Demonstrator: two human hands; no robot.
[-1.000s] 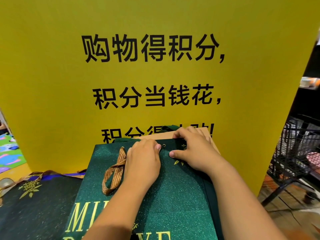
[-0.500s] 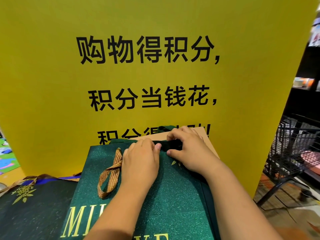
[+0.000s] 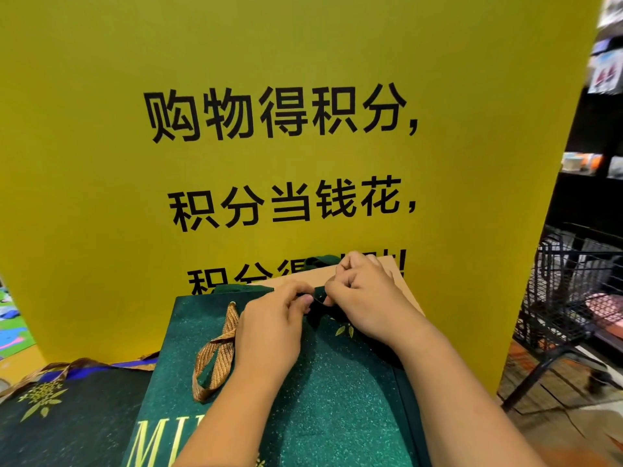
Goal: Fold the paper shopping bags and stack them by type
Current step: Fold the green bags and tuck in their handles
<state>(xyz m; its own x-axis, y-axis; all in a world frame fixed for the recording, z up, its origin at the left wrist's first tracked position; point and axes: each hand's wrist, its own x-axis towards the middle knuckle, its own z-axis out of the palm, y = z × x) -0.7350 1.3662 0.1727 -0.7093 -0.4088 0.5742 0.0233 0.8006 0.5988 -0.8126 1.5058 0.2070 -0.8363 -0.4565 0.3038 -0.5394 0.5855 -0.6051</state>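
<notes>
Head view: the green bag lies flat in the lower middle of the frame, its mouth toward the yellow sign. It rests on a kraft bag whose corner shows at its upper right. Both hands work at the top edge. The left hand has curled fingers, with thumb and forefinger nipping what seems to be a dark handle. The right hand, also curled, pinches the same strip from the other side. The brown handle lies looped loose on the bag's face, left of the left hand.

A hard tug could pull the dark handle through its eyelet or tear the rim. If the brown handle stays out, it may bulge under the next bag and tilt the stack. Pressing off-centre could crease the glittered face, or slide the green bag off the kraft one.

The green bag looks flattened, and nothing shows inside it. A dark bag lies flat at lower left. The wire basket at right holds pale and pinkish things, too blurred to name.
</notes>
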